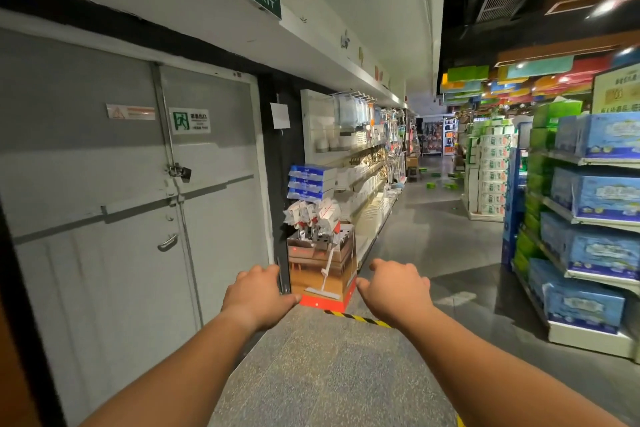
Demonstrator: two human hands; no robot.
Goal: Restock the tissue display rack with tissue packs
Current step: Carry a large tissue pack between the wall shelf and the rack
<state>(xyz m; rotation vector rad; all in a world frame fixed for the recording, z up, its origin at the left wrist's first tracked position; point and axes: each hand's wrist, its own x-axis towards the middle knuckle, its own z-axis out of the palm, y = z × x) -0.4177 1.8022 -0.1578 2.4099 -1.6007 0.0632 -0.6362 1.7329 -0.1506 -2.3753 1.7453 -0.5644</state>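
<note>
I look down a shop aisle with both arms stretched forward. My left hand (258,293) and my right hand (393,289) hover at waist height with loosely curled fingers, holding nothing. The tissue display rack (568,274) stands at the right, its slanted shelves loaded with blue tissue packs (602,198) and green packs (535,180). Further down the aisle a stack of white and green tissue packs (493,173) rises from the floor. Several green packs (441,184) lie scattered on the floor far ahead.
A grey emergency exit double door (138,201) with a padlock fills the left. A cardboard mop display (322,263) stands just beyond my hands, with blue boxes (310,182) above it. Household goods shelves (367,177) run along the left wall. Yellow-black tape (356,317) crosses the floor.
</note>
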